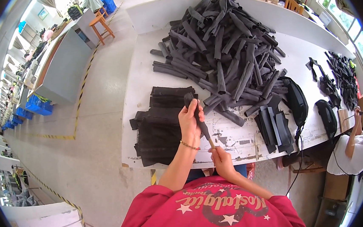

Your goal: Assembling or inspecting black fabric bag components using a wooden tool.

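A dark fabric tube (204,131) sits over a light wooden stick (211,144) in front of my chest, above the near edge of the white table. Wrapped round the tube's upper part is my left hand (189,120). My right hand (222,160) grips the stick's lower end, just below the tube. Left of my left hand lies a stack of flattened black fabric pieces (159,134). Beyond both hands rises a large heap of black fabric tubes (228,63). What fills the tube's top end is hidden.
Right of the heap lie flat black strips (272,127), a black pouch (297,100) and a smaller pouch (327,118). A co-worker (355,151) sits at the right, holding a thin tool. A low white wall (153,19) borders the table's far side. A wooden stool (101,28) stands beyond the aisle.
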Tool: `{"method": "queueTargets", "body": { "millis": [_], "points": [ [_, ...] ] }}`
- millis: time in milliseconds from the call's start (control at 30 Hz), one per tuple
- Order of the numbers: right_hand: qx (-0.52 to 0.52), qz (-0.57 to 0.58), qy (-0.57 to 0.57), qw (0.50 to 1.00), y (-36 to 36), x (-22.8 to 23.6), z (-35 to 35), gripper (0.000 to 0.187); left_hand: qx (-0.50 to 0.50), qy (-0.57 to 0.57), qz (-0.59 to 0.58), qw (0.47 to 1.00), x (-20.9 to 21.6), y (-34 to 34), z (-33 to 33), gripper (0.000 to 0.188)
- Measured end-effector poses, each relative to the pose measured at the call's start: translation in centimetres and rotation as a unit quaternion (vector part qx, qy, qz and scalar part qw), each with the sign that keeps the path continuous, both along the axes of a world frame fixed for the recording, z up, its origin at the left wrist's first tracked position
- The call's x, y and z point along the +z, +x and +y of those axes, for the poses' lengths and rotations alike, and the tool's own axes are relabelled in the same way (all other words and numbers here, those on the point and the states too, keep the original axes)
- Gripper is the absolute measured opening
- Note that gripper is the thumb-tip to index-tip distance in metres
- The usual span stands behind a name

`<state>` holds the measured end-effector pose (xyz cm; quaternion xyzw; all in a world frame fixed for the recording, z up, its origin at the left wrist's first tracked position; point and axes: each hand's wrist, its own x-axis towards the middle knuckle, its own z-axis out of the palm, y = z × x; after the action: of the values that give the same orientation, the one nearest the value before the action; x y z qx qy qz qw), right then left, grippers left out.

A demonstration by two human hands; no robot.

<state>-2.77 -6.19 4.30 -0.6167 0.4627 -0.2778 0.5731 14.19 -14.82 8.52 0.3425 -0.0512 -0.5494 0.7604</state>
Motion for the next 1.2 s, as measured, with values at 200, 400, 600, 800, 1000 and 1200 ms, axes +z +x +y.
{"method": "queueTargets", "body": {
  "millis": [200,400,600,800,1000,1200],
  "points": [
    [0.058,0.056,-0.056,0.995,-4.9,0.7,2.0,0.016,0.037,0.010,-0.035,0.999,0.4,0.6,-0.9,0.027],
    [0.030,0.084,0.019,0.996,-7.0,3.0,0.5,0.018,0.097,-0.001,0.043,0.994,1.7,-1.7,-1.7,0.053],
    [0.041,0.061,0.017,0.997,-5.9,2.4,0.4,0.018,-0.063,-0.001,-0.025,0.998,0.2,-3.2,2.0,0.039],
    [0.112,0.107,0.001,0.988,-9.5,1.9,3.4,0.020,0.052,0.003,0.018,0.998,0.1,1.3,-0.1,0.036],
    [0.090,0.052,0.104,0.989,-13.4,6.0,3.0,0.027,0.159,-0.098,-0.016,0.982,4.2,5.9,-3.0,0.034],
    [-0.063,-0.066,-0.305,0.948,-1.5,5.1,-6.9,0.024,0.092,0.017,0.093,0.991,2.0,-3.2,-3.0,0.030]
  ]
}}
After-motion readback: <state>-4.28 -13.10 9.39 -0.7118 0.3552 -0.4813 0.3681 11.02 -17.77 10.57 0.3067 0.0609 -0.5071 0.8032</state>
